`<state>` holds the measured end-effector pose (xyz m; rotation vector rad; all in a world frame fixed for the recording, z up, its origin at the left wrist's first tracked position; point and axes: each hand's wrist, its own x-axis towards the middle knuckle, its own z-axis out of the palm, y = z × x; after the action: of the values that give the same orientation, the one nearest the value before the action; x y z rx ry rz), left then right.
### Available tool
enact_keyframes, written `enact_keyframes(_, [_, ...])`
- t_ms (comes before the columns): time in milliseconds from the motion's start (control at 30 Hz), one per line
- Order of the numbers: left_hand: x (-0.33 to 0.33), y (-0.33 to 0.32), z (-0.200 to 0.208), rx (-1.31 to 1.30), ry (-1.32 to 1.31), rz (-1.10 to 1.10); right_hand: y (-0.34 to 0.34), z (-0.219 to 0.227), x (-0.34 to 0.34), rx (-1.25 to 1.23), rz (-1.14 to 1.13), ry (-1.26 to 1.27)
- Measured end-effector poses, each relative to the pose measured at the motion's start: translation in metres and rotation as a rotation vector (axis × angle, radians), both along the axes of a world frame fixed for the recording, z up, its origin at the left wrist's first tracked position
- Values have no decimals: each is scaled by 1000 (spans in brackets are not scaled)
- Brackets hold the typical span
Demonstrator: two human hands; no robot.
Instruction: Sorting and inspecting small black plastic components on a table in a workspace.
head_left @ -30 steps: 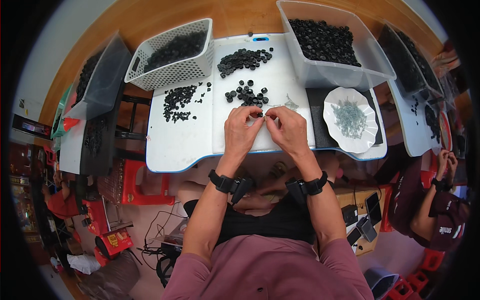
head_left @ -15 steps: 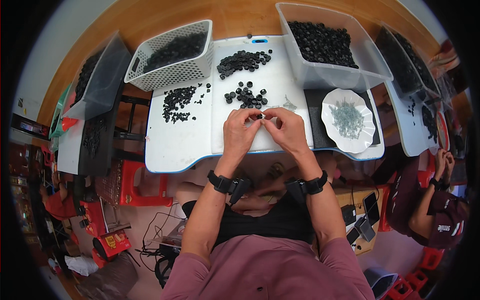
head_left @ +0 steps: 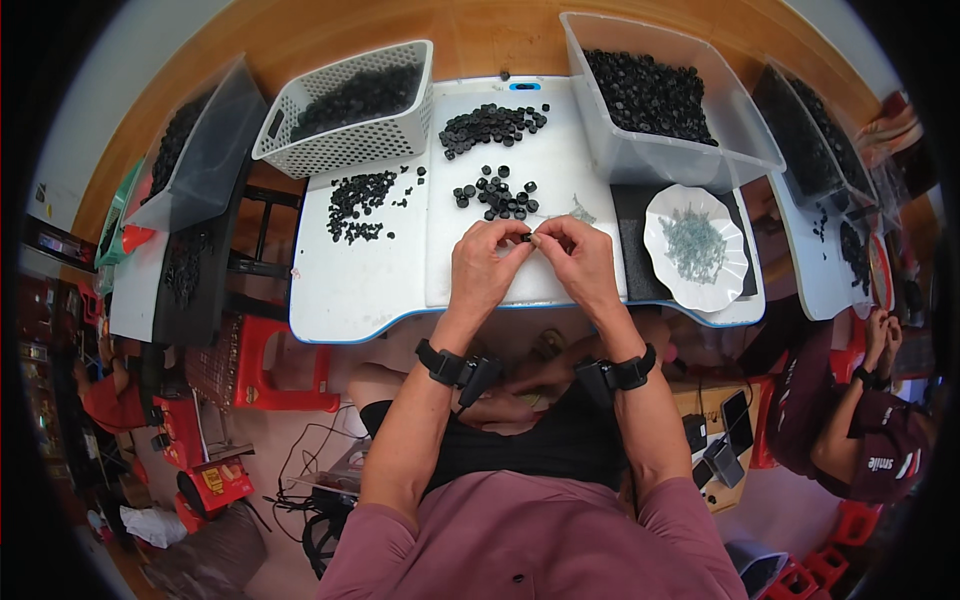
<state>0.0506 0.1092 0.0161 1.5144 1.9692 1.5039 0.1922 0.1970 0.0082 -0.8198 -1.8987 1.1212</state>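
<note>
Over the front middle of the white table (head_left: 350,290), my left hand (head_left: 487,268) and my right hand (head_left: 580,262) meet fingertip to fingertip. A small black part (head_left: 527,238) is pinched in my left fingers. My right thumb and forefinger are pressed together against it; whatever they grip is too small to make out. Just beyond my hands lies a loose group of round black knob-like pieces (head_left: 497,195), with a denser pile of similar pieces (head_left: 492,128) farther back. Smaller black pieces (head_left: 358,205) are scattered to the left. Thin clear slivers (head_left: 692,243) fill the middle of a white scalloped plate (head_left: 655,262) on the right.
At the back left stands a white perforated basket (head_left: 350,143) of black pieces. A translucent bin (head_left: 660,160) of round black pieces stands back right. Under the plate lies a black mat (head_left: 632,235). Another person (head_left: 850,430) sits at the far right.
My right fingertips have closed in tighter around the small part, hiding a pale bit seen at them before. The view has shifted slightly; the piles and containers look unchanged.
</note>
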Motion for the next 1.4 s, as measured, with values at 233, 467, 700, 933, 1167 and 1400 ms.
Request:
enact_keyframes(233, [-1,2,-1,5,-164,-32,1,2,2,-58,-4,71])
enact_keyframes(467, [-5,0,2,86,-97,-94,12,-2,6,-363,247,283])
enact_keyframes(700, [-4,-1,3,73,-97,-115,11,4,7,-400,232,298])
enact_keyframes(933, [-19,6,6,-42,-206,105,9,4,6,-337,28,306])
enact_keyframes(1167, [-41,20,19,-223,227,28,9,-1,5,-286,14,281])
enact_keyframes(1400, [-34,16,19,-166,163,74,10,-4,7,-251,-1,267])
